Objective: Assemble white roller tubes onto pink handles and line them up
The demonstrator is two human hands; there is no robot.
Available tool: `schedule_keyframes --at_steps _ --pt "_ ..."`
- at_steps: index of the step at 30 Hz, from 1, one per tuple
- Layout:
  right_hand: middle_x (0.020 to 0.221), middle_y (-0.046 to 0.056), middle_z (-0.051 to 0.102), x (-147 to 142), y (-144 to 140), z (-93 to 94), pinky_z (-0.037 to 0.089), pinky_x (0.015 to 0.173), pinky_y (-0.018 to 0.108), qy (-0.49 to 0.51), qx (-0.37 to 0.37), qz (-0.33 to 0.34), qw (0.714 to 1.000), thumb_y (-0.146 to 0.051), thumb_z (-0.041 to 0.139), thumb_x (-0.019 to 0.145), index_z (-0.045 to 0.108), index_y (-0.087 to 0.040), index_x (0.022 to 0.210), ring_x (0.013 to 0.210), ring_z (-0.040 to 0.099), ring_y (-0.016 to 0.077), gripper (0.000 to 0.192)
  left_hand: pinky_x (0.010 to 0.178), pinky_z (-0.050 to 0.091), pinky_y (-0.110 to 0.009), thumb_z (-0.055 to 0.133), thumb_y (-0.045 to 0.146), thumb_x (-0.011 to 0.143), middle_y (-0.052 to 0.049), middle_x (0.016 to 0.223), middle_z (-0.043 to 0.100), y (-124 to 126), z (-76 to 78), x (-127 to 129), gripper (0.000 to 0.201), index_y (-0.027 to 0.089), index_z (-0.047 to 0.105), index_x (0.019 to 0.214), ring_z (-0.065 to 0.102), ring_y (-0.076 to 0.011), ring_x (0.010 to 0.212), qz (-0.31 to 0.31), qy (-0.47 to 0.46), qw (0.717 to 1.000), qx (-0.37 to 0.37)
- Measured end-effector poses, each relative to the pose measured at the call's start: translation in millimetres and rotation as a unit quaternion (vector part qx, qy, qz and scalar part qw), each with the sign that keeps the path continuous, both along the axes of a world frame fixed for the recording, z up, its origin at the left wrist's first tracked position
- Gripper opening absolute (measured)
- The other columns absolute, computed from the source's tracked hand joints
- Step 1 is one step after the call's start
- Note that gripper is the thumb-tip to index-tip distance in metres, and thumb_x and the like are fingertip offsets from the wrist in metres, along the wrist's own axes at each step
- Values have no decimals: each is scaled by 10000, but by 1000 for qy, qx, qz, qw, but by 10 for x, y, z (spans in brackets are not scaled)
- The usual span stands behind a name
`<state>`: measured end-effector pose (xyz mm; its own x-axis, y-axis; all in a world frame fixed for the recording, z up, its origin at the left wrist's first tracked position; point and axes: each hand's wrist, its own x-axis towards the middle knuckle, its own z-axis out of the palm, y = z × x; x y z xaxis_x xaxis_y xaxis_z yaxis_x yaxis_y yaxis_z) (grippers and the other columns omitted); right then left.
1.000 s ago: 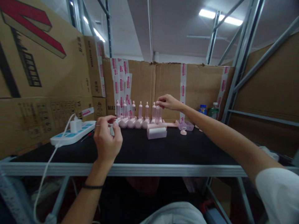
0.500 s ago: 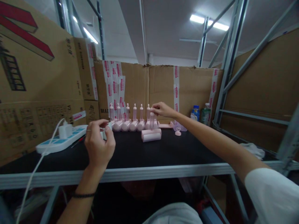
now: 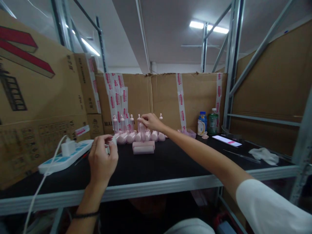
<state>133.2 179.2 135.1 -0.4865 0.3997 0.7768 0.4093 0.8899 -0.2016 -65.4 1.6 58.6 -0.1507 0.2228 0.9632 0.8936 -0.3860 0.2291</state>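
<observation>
My right hand (image 3: 151, 122) is closed around the top of the upright handle of a pink lint roller (image 3: 143, 147). The roller's head lies crosswise on the black tabletop (image 3: 156, 165), with a pale sheet on its front. Behind it stands a row of similar pink lint rollers (image 3: 122, 138), handles up, partly hidden by my right hand. To the left, my left hand (image 3: 103, 156) is raised over the table with curled fingers. It pinches a small whitish piece (image 3: 107, 149), mostly covered by the fingers, whose kind I cannot make out.
A white power strip (image 3: 65, 156) with a plugged-in charger is at left. Toward the back right are a lilac tub (image 3: 189, 133), a blue bottle (image 3: 202, 124), a green bottle (image 3: 213, 122) and a small pink piece (image 3: 205, 136). A phone (image 3: 226, 141) and crumpled white cloth (image 3: 264, 156) lie right.
My right hand has moved left with the lint roller. The left hand stays about where it was. The view has shifted slightly, and the phone and cloth now show more fully.
</observation>
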Motion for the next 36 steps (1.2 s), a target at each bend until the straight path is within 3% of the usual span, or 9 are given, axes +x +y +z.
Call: schedule_keyframes --at_steps 11,20,25,30,33,36 --pt "617 -5 566 -711 273 -7 247 606 268 -18 -2 -10 1000 -456 538 1013 620 -144 674 618 451 118 468 834 509 -367 515 246 892 -61 977 664 35 -26 -751 123 212 581 989 641 -226 862 60 -105 992 -48" --pt "640 28 656 -1061 546 9 285 616 245 -23 -21 -25 999 -448 572 1018 672 -140 728 642 541 132 434 838 507 -415 504 268 867 -86 979 668 215 -172 -870 140 212 575 974 629 -249 804 79 -115 983 -119" --pt "702 57 710 -1129 606 27 304 619 240 -29 -29 -35 999 -454 589 1012 703 -133 774 671 592 142 416 853 512 -412 501 268 871 -94 1005 674 257 -196 -905 180 205 599 1009 630 -245 813 82 -106 982 -132" --pt "636 64 702 -1097 594 96 342 632 229 -42 -48 -37 997 -539 604 986 702 -121 699 648 611 143 516 881 528 -412 495 268 877 -104 1049 678 300 -232 -968 273 194 640 1096 647 -237 816 92 -91 982 -137" --pt "581 49 670 -963 543 257 355 638 227 -45 -53 -42 997 -602 612 958 700 -114 667 632 607 141 575 925 534 -425 516 306 875 -123 1094 679 341 -259 -1025 341 183 645 1166 671 -252 882 88 -66 982 -153" --pt "560 38 640 -706 478 543 355 631 228 -38 -34 -62 997 -622 590 964 712 -102 701 624 594 139 595 972 531 -457 562 406 864 -156 1157 680 444 -259 -1170 459 157 619 1246 682 -288 993 94 -57 978 -176"
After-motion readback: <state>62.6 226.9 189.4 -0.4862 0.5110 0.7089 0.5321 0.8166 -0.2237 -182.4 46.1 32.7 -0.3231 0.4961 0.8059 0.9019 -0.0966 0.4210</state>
